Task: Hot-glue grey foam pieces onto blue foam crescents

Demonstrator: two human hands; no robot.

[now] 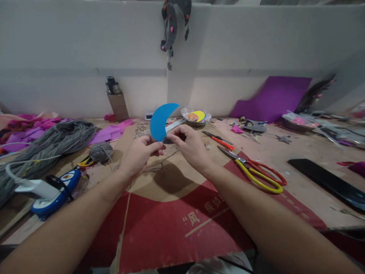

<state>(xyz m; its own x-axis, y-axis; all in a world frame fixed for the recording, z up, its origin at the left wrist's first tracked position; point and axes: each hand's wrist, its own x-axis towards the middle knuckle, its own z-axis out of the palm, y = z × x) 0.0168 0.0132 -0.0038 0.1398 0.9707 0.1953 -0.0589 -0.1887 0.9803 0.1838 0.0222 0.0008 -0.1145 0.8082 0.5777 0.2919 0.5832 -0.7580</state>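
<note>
A flat blue crescent (159, 121) is held up above the cardboard, near the middle of the view. My left hand (142, 152) pinches its lower end between thumb and fingers. Close beside it, my right hand (186, 144) is closed, thumb against fingers, near the crescent's lower right edge; something small and dark shows between the two hands, too small to name. Thin grey yarn hangs below the hands over the red and brown cardboard (159, 228).
Red-and-yellow scissors (256, 173) and an orange cutter (222, 141) lie to the right, with a black case (327, 182) beyond. Grey yarn (65, 140), a yarn ball (100, 152) and a blue power strip (57, 196) are at left. Purple sheet (279, 99) leans on the wall.
</note>
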